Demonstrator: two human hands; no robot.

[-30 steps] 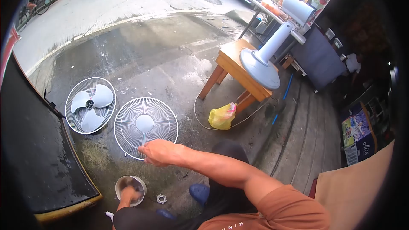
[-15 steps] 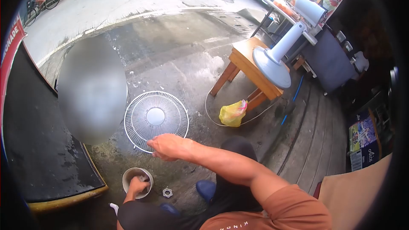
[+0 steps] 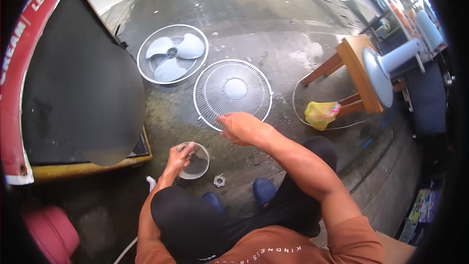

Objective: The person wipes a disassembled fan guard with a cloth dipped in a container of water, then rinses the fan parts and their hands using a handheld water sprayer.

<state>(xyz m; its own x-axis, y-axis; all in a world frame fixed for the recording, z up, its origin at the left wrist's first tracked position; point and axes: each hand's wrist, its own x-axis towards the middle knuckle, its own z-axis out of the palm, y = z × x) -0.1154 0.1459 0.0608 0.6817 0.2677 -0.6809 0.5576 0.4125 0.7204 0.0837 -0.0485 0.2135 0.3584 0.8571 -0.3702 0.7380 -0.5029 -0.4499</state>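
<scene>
My left hand (image 3: 181, 158) is at the left rim of a pale round tub (image 3: 205, 167) with dark contents. Its fingers are curled, and what they hold is hard to make out. My right hand (image 3: 243, 128) is closed over the near edge of a white wire fan grille (image 3: 210, 90) with a round centre disc, lying flat on wet concrete. Whatever is in that fist is hidden. Behind, on the left, another grille holds a three-bladed fan blade (image 3: 189, 46). A small notched ring nut (image 3: 219, 181) lies right of the tub.
At right a grey fan stand (image 3: 376, 76) rests on a wooden stool (image 3: 359, 68), with a yellow plastic bag (image 3: 321, 114) and cord below. A black board (image 3: 73, 83) with a yellow edge stands left. A pink container (image 3: 51, 232) is at lower left.
My left hand has come up from inside the tub to its rim. My right hand stays closed over the grille's near edge. The view has turned downward and left.
</scene>
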